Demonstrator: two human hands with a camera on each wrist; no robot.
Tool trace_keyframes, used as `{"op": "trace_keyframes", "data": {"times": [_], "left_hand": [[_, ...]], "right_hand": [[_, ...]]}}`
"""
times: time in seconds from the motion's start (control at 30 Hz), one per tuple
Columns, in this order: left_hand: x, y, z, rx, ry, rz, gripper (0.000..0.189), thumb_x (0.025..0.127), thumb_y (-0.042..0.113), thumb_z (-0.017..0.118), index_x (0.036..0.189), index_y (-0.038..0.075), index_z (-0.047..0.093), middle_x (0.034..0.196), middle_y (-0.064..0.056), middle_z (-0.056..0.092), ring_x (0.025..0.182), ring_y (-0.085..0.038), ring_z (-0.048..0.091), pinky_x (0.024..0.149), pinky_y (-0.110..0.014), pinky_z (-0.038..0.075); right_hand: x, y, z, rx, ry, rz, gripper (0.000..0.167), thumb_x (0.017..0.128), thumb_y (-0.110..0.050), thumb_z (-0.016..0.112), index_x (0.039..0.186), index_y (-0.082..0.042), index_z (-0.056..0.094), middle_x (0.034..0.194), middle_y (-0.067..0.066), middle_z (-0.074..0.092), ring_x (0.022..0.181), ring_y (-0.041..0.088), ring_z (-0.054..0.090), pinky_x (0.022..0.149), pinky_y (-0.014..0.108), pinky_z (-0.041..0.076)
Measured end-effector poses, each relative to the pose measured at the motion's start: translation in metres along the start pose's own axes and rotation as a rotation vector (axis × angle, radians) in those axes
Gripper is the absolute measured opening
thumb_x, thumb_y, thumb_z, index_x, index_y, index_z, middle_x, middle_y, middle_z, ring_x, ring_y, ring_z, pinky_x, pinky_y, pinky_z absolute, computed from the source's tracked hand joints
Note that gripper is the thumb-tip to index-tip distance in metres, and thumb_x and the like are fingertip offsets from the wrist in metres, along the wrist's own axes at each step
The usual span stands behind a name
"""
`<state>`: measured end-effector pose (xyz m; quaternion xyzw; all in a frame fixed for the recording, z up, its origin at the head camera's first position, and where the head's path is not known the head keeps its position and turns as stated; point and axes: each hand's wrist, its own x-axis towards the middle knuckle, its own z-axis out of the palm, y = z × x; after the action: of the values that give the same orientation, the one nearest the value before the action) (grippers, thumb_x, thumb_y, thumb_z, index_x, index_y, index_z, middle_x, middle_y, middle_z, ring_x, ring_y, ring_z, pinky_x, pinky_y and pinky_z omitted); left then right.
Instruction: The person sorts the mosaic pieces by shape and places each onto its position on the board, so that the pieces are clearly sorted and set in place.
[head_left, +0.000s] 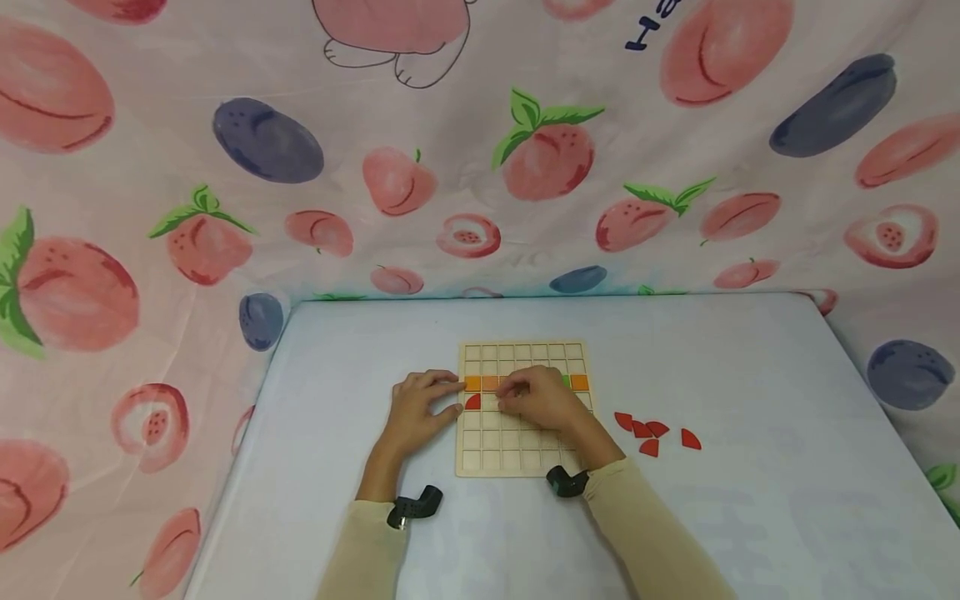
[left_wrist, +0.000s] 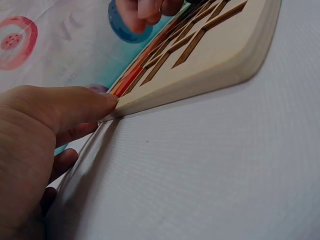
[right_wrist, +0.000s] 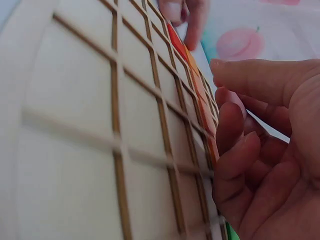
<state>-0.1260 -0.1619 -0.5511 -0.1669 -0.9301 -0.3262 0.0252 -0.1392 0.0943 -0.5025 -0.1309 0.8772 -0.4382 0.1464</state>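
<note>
A pale wooden grid board point(head_left: 471, 461) lies on the white table. My left hand point(head_left: 417, 408) rests at its left edge, thumb and forefinger apart and touching the rim. Beside that thumb, a red quarter-circle piece point(head_left: 473, 402) sits in a left-column cell. Over the board, my right hand point(head_left: 543, 398) has curled fingers, with thumb and forefinger tips close together near the cell right of the red piece. No piece shows between those tips in the right wrist view, where the hand point(right_wrist: 270, 150) hovers beside the grid. Orange pieces point(head_left: 579, 382) and a partly hidden green piece point(head_left: 566, 381) fill one row.
Several loose red quarter-circle pieces point(head_left: 649, 447) lie on the table point(head_left: 787, 400) right of the board. A fruit-printed cloth point(head_left: 420, 125) hangs behind and beside the table. Each wrist wears a black camera mount point(head_left: 567, 482).
</note>
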Motion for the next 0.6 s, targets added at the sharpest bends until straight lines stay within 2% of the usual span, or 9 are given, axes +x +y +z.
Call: {"op": "trace_keyframes", "data": {"times": [0.2, 0.4, 0.6], "left_hand": [[-0.001, -0.001, 0.002, 0.009, 0.019, 0.007, 0.034, 0.089, 0.03, 0.076, 0.122, 0.025, 0.076, 0.13, 0.005, 0.067, 0.118, -0.02, 0.054, 0.099, -0.05, 0.034], [-0.001, -0.002, 0.002, 0.011, 0.007, 0.001, 0.035, 0.089, 0.031, 0.076, 0.123, 0.025, 0.076, 0.13, 0.005, 0.066, 0.12, -0.02, 0.054, 0.099, -0.05, 0.034], [0.0, -0.002, 0.002, 0.013, -0.01, -0.01, 0.035, 0.09, 0.032, 0.076, 0.125, 0.026, 0.075, 0.132, 0.005, 0.066, 0.122, -0.021, 0.053, 0.1, -0.049, 0.033]], "right_hand": [[-0.015, 0.012, -0.026, -0.007, 0.021, 0.004, 0.012, 0.088, -0.022, 0.077, 0.099, -0.017, 0.08, 0.093, -0.003, 0.073, 0.083, 0.014, 0.059, 0.075, 0.031, 0.048], [-0.029, 0.029, -0.052, -0.041, 0.028, 0.018, 0.012, 0.091, -0.025, 0.076, 0.1, -0.018, 0.08, 0.087, 0.0, 0.07, 0.074, 0.016, 0.055, 0.067, 0.03, 0.046], [-0.045, 0.05, -0.079, -0.092, 0.045, 0.036, 0.013, 0.091, -0.029, 0.076, 0.101, -0.02, 0.079, 0.095, -0.003, 0.074, 0.085, 0.014, 0.062, 0.077, 0.032, 0.05]]}}
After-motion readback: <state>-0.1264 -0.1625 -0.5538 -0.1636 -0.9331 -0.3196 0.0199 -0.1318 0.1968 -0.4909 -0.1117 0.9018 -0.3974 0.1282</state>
